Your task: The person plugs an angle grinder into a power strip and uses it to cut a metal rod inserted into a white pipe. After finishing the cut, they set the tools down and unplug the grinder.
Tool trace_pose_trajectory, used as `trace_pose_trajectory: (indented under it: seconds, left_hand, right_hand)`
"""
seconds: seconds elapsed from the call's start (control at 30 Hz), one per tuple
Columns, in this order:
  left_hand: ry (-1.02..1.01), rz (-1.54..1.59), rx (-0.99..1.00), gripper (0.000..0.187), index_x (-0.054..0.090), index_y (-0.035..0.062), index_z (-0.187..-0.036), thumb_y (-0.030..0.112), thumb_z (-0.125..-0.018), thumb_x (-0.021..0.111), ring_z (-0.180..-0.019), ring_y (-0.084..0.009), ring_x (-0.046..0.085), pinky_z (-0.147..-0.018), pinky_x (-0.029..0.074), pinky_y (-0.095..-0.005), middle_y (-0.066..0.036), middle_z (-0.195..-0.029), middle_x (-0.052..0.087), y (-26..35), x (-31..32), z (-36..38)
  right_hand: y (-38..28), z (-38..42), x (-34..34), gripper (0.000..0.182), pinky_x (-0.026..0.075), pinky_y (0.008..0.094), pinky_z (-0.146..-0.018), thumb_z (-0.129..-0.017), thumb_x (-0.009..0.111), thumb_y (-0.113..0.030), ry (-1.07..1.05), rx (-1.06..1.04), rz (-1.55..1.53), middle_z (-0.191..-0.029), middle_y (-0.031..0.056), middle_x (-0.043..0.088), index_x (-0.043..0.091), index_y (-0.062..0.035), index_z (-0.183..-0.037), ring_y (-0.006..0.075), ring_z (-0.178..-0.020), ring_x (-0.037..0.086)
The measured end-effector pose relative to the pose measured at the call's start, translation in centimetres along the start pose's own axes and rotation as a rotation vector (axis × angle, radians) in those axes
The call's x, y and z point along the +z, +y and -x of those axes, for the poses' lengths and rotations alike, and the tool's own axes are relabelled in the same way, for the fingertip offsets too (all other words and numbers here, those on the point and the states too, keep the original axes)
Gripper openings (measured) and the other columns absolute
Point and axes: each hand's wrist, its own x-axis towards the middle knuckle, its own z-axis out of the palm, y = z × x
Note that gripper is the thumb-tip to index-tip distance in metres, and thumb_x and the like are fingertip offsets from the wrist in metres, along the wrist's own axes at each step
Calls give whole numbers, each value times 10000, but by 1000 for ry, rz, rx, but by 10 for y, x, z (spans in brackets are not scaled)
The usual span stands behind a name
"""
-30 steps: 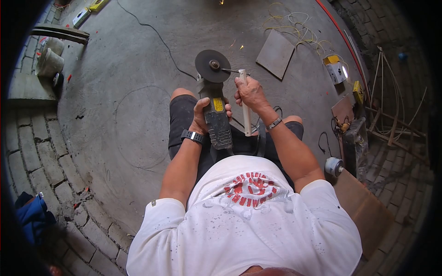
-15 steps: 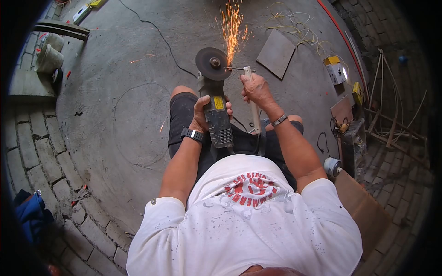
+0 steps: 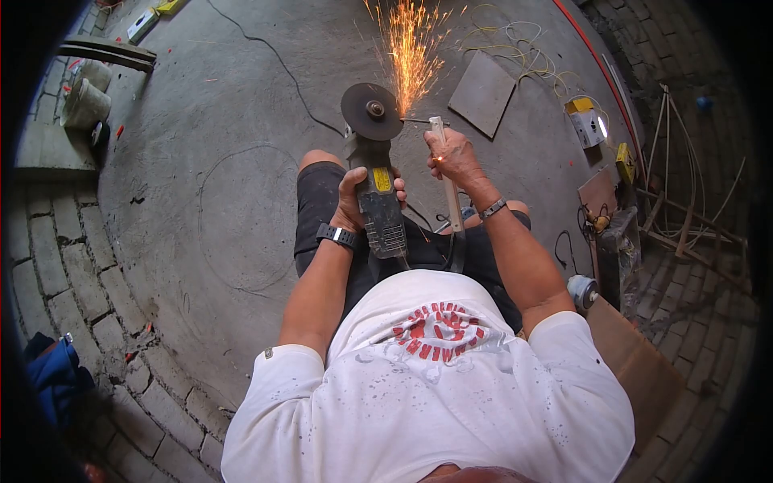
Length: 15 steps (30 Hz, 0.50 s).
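Observation:
My left hand (image 3: pixel 349 199) is wrapped around the body of an angle grinder (image 3: pixel 380 211), which has a yellow label and a dark cutting disc (image 3: pixel 371 111). My right hand (image 3: pixel 457 158) grips a long pale bar (image 3: pixel 451 197) that slants down toward my lap. From the bar's top end a thin metal rod (image 3: pixel 420 121) sticks out to the left, and its tip meets the disc's right edge. Bright orange sparks (image 3: pixel 412 56) spray upward from that contact. What fixes the rod to the bar is too small to make out.
A square grey tile (image 3: pixel 483 92) lies ahead on the concrete floor, beside tangled yellow wire (image 3: pixel 531 60). A black cord (image 3: pixel 278 60) runs across the floor. Buckets (image 3: pixel 86 105) stand at the left; a box (image 3: pixel 585 125) and a cardboard sheet (image 3: pixel 636 370) are at the right.
The spark spray has grown wider and denser. My right hand, with the pale bar, has shifted slightly to the right and down. The grinder stays nearly in place.

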Motion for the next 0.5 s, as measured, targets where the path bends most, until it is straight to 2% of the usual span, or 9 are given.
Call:
trace_pose_trajectory:
  seconds: [0.2, 0.3, 0.4, 0.47, 0.5]
  left_hand:
    - [-6, 10, -5, 606, 542, -21, -1155, 415, -755, 671, -902, -299, 677, -860, 553, -457, -179, -1014, 648, 0, 0, 0]
    - [-5, 5, -13, 617, 538, -11, -1163, 442, -767, 677, -897, -289, 660, -843, 543, -420, -162, -997, 639, 0, 0, 1]
    - [-11, 27, -15, 618, 545, -24, -1155, 422, -750, 680, -909, -301, 678, -859, 554, -445, -186, -1010, 649, 0, 0, 0]
    - [-2, 18, -6, 619, 545, -27, -1155, 422, -752, 679, -908, -301, 678, -855, 556, -444, -186, -1008, 650, 0, 0, 0]
    - [6, 9, 2, 619, 545, -31, -1155, 422, -754, 678, -907, -300, 678, -850, 557, -442, -186, -1006, 651, 0, 0, 0]
  right_hand:
    - [9, -2, -2, 323, 501, 334, -447, -936, 527, -324, 48, -11, -14, -595, 69, 591, 560, -18, -837, 179, -477, 611]
    - [17, -5, -12, 329, 504, 333, -509, -934, 532, -335, 156, -64, 135, -628, 75, 604, 570, -19, -849, 172, -539, 618]
    - [15, 2, -24, 321, 497, 325, -575, -937, 541, -322, 109, -162, 12, -655, 90, 609, 579, -10, -870, 154, -598, 602]
    - [1, 16, -33, 243, 482, 300, -626, -922, 595, -258, -48, -359, -213, -697, 87, 615, 585, -16, -896, 124, -641, 560]
    - [-3, 21, -36, 243, 482, 300, -626, -922, 595, -258, -48, -358, -214, -697, 87, 615, 585, -16, -896, 124, -641, 560]
